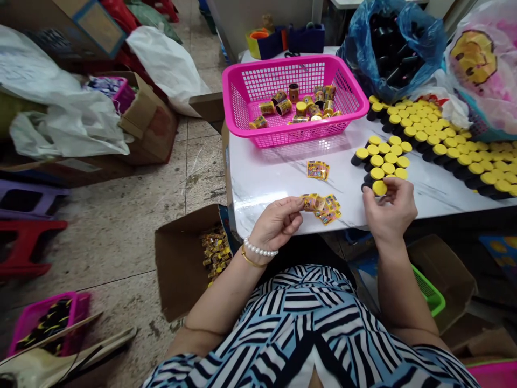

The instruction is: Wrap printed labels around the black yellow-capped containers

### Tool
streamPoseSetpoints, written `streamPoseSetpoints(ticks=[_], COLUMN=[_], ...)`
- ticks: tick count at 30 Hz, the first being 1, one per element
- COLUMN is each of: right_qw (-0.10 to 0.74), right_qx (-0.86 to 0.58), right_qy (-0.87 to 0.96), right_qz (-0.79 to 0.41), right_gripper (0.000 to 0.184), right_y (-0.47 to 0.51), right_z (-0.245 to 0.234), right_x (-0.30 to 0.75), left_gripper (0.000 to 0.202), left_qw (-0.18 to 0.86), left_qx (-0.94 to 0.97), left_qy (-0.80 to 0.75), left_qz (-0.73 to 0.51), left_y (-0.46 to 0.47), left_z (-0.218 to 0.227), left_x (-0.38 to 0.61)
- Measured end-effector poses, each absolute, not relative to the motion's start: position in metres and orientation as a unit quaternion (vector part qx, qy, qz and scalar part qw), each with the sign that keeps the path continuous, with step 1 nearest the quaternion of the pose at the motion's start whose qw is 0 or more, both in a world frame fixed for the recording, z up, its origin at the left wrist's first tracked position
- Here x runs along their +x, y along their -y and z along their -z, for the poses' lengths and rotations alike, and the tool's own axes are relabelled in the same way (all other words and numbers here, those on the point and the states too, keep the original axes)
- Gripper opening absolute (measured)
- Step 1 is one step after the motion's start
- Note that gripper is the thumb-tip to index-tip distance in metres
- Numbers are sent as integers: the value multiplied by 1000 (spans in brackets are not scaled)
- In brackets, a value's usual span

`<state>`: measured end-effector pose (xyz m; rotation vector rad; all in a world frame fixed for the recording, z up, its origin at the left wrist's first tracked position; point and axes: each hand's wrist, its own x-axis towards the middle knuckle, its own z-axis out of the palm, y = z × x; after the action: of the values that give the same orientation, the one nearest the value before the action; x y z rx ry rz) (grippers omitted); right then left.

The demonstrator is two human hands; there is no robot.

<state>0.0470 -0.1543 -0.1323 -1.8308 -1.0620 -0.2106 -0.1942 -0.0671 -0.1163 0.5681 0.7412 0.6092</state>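
At lower centre, our left grip [277,222] is pinched on the end of a strip of labels [321,209], which trails over the white surface [274,183] below the pink basket [283,63]. Further right, our right grip [391,211] pinches a yellow-capped tube [378,188] at the near end of a block of tubes.

The head-worn view looks forward and down from just above the person's chest, so the striped top [311,323] fills the bottom of the frame. The left hand [277,223] and right hand [390,210] sit close to the camera, just below centre. The white marble-patterned table [278,188] spans the middle right, and the tiled floor [109,253] stretches away at left.
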Motion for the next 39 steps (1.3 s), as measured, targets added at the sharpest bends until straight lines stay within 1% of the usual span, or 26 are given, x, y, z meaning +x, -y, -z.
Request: streamPoseSetpoints(ticks=[2, 3, 4, 6, 8, 11, 18, 22, 25, 28, 33, 37, 39], right_qw=[613, 657, 682, 691, 677, 662, 660, 654, 647, 633, 615, 650, 664], right_qx=[-656, -600, -551, -494, -484, -496, -543, -541, -560, -577, -573, -532, -513], right_qy=[434, 428, 421, 411, 414, 426, 408, 410, 414, 424, 458, 469, 476], right_qz=[-76, -160, -233, -331, -369, -367, -322, -334, -312, -293, -290, -272, -263], right_gripper=[48, 48, 47, 43, 40, 36, 29, 29, 29, 33, 37, 40, 42], right_y=[153, 152, 151, 148, 145, 141, 139, 140, 143, 147, 150, 145, 139], right_z=[124, 121, 118, 116, 116, 118, 115, 111, 107, 103, 103, 106, 107], right_x=[32, 25, 19, 9, 4, 1, -2, -8, -14, -19, -21, -19, -17], left_gripper=[42, 42, 42, 42, 42, 44, 44, 41, 41, 38, 42, 37, 45], left_qw=[857, 860, 862, 864, 866, 871, 874, 890, 896, 892, 856, 780, 761], left_qx=[261, 254, 246, 231, 227, 234, 226, 203, 180, 181, 251, 327, 365], left_qy=[-340, -338, -337, -339, -335, -318, -314, -293, -282, -287, -311, -342, -314], left_qz=[-286, -286, -287, -292, -295, -292, -293, -284, -291, -298, -329, -409, -434], left_y=[65, 65, 64, 63, 63, 63, 63, 63, 62, 63, 70, 70, 65], left_z=[113, 112, 111, 110, 110, 111, 119, 118, 116, 116, 123, 121, 117], left_x=[-191, -189, -187, -184, -180, -178, -177, -175, -174, -172, -174, -182, -185])
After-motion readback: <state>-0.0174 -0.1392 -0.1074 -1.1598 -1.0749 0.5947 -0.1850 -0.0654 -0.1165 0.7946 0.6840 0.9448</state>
